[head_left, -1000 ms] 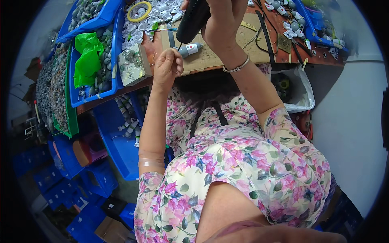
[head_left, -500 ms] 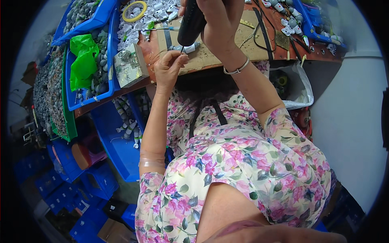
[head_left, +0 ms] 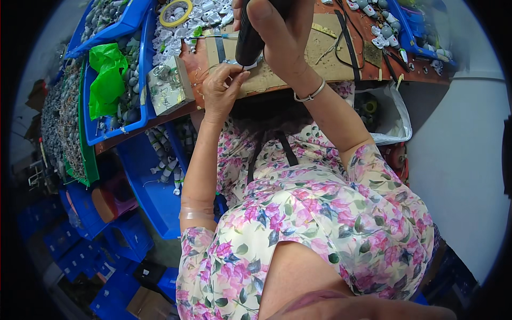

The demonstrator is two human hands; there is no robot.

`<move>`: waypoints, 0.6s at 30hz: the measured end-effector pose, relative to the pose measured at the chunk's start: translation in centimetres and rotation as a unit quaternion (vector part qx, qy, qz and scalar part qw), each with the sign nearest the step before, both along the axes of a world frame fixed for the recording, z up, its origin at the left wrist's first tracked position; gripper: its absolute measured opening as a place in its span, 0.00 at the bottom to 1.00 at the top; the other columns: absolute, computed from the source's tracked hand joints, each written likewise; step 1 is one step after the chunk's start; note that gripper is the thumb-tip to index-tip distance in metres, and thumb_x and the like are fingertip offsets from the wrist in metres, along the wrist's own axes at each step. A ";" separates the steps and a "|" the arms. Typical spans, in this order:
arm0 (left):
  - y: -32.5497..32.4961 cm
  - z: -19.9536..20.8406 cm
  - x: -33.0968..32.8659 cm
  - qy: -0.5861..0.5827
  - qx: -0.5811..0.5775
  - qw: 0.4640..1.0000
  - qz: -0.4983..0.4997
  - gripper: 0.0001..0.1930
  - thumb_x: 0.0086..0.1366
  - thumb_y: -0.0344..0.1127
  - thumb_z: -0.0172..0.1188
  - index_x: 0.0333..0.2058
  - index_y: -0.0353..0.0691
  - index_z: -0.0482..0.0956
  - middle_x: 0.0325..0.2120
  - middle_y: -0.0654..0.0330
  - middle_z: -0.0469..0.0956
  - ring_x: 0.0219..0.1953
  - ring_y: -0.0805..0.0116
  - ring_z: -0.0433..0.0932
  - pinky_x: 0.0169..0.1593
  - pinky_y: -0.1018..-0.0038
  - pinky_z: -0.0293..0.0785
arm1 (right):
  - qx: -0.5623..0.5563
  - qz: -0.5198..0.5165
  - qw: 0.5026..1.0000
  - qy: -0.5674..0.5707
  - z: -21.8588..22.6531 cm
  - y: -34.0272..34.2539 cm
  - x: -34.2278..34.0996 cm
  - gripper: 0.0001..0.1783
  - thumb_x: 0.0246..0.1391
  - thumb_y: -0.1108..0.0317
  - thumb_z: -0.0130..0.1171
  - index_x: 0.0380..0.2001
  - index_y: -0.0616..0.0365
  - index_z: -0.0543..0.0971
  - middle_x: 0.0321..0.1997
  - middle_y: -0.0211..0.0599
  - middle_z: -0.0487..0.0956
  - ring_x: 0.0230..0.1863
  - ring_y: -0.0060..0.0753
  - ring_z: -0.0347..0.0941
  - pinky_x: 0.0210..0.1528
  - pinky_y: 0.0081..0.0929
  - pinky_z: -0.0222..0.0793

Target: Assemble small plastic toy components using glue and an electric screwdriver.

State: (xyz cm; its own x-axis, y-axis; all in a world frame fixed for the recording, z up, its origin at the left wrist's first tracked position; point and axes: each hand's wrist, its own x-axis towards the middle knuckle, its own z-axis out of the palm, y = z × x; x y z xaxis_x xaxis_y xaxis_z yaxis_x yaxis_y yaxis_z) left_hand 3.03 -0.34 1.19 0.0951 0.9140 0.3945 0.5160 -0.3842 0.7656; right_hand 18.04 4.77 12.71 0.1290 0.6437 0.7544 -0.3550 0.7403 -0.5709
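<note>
My right hand (head_left: pixel 282 45) is wrapped round a black electric screwdriver (head_left: pixel 248 41), its nose pointing down. Just below the nose, my left hand (head_left: pixel 221 90) has its thumb and forefinger pinched together near the bit. What sits between those fingertips is too small to make out. Behind the fingers and the screwdriver, a grey-white cylindrical piece (head_left: pixel 257 63) shows in part over the cardboard sheet (head_left: pixel 288 66); the rest of it is hidden.
A blue bin (head_left: pixel 90 128) with grey parts and a green plastic bag (head_left: pixel 106 80) stands left. Nearer lie a pale box (head_left: pixel 168 88), white plastic parts (head_left: pixel 205 13) and a yellow tape roll (head_left: pixel 176 13). Right are pliers (head_left: pixel 393 63), a blue tray (head_left: pixel 410 45) and a hanging white bag (head_left: pixel 397 125).
The screwdriver has come down slightly, closer to my left fingertips, and my right hand has turned a little. Less of the grey-white piece shows now.
</note>
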 end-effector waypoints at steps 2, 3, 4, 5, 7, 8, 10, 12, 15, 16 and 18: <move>0.3 0.3 0.1 0.044 0.012 0.999 0.001 0.11 0.54 0.33 0.69 0.34 0.38 0.80 0.30 0.60 0.78 0.34 0.65 0.76 0.40 0.71 0.71 | 0.013 -0.018 1.000 -0.018 -0.6 0.3 0.1 0.29 0.57 0.60 0.62 0.55 0.58 0.60 0.38 0.30 0.68 0.32 0.18 0.65 0.31 0.15 0.63; 0.6 0.6 0.2 0.089 0.070 0.993 0.043 0.15 0.53 0.37 0.69 0.38 0.39 0.79 0.36 0.59 0.77 0.40 0.61 0.74 0.46 0.68 0.68 | 0.013 -0.019 1.000 -0.019 -1.1 0.4 0.3 0.29 0.57 0.60 0.62 0.55 0.58 0.60 0.38 0.30 0.68 0.32 0.18 0.65 0.31 0.15 0.63; 0.9 0.6 0.3 0.133 0.127 0.979 0.085 0.19 0.52 0.40 0.70 0.42 0.40 0.78 0.41 0.58 0.76 0.46 0.56 0.71 0.51 0.64 0.65 | -0.008 -0.002 1.000 -0.018 -1.5 0.7 0.5 0.30 0.57 0.61 0.62 0.55 0.58 0.60 0.38 0.30 0.68 0.33 0.18 0.65 0.31 0.16 0.63; 1.1 0.3 0.0 0.151 0.090 0.981 0.087 0.25 0.52 0.45 0.69 0.47 0.42 0.76 0.47 0.59 0.73 0.51 0.54 0.67 0.55 0.62 0.60 | -0.028 0.015 0.999 -0.018 -1.8 1.0 0.6 0.30 0.57 0.62 0.62 0.56 0.58 0.59 0.39 0.31 0.68 0.33 0.19 0.65 0.32 0.16 0.63; 1.5 -0.8 -0.7 0.204 0.096 0.972 0.068 0.25 0.52 0.46 0.69 0.47 0.42 0.76 0.46 0.59 0.74 0.50 0.55 0.68 0.55 0.62 0.61 | 0.000 -0.009 1.000 -0.026 -2.1 1.6 0.5 0.30 0.57 0.62 0.62 0.56 0.58 0.59 0.39 0.31 0.68 0.33 0.19 0.64 0.32 0.16 0.64; 1.6 -1.3 -0.9 0.257 0.102 0.960 0.050 0.25 0.52 0.46 0.68 0.47 0.43 0.77 0.44 0.60 0.74 0.49 0.55 0.68 0.54 0.62 0.61 | 0.029 -0.032 0.999 -0.032 -2.2 1.8 0.4 0.31 0.57 0.63 0.62 0.56 0.58 0.59 0.39 0.31 0.68 0.33 0.19 0.64 0.32 0.16 0.64; 1.3 -1.6 -1.0 0.252 0.089 0.963 0.031 0.24 0.52 0.46 0.68 0.47 0.44 0.77 0.43 0.61 0.74 0.48 0.56 0.68 0.54 0.63 0.61 | 0.019 -0.022 0.998 -0.052 -2.5 2.0 0.6 0.31 0.57 0.64 0.62 0.56 0.58 0.59 0.39 0.31 0.68 0.33 0.19 0.64 0.32 0.16 0.64; 1.0 -1.5 -0.8 0.233 0.083 0.968 0.032 0.23 0.52 0.45 0.68 0.46 0.44 0.77 0.43 0.61 0.74 0.48 0.57 0.69 0.53 0.63 0.62 | 0.006 -0.012 0.997 -0.071 -2.8 2.0 0.5 0.31 0.57 0.64 0.62 0.56 0.58 0.58 0.40 0.32 0.68 0.33 0.19 0.64 0.33 0.17 0.64; 1.2 -1.5 -0.8 0.236 0.088 0.967 0.040 0.22 0.52 0.44 0.69 0.45 0.45 0.78 0.42 0.61 0.74 0.47 0.57 0.69 0.52 0.63 0.62 | 0.034 -0.006 0.999 -0.039 -2.9 2.0 -0.1 0.31 0.56 0.66 0.63 0.57 0.59 0.58 0.42 0.32 0.68 0.35 0.21 0.65 0.34 0.17 0.65; 1.2 -1.5 -0.7 0.236 0.088 0.967 0.040 0.22 0.52 0.44 0.69 0.45 0.45 0.78 0.42 0.61 0.74 0.47 0.57 0.69 0.52 0.63 0.62 | 0.052 -0.039 0.998 -0.025 -3.5 2.3 -0.5 0.34 0.56 0.66 0.63 0.59 0.59 0.56 0.45 0.34 0.68 0.37 0.22 0.65 0.35 0.18 0.65; 1.3 -1.4 -0.6 0.226 0.084 0.970 0.034 0.22 0.51 0.44 0.69 0.44 0.44 0.78 0.41 0.61 0.74 0.46 0.57 0.69 0.52 0.63 0.62 | 0.071 -0.072 0.995 -0.011 -4.5 4.1 -0.5 0.37 0.55 0.66 0.64 0.61 0.59 0.55 0.47 0.36 0.68 0.39 0.23 0.66 0.36 0.18 0.66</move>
State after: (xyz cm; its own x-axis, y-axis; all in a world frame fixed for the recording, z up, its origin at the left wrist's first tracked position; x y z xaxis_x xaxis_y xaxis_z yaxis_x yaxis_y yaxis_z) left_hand 2.44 0.91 -0.18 0.2340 0.8512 0.4697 0.8134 -0.4361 0.3849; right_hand 17.53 8.84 8.25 0.1945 0.5069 0.8398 -0.2269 0.8562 -0.4642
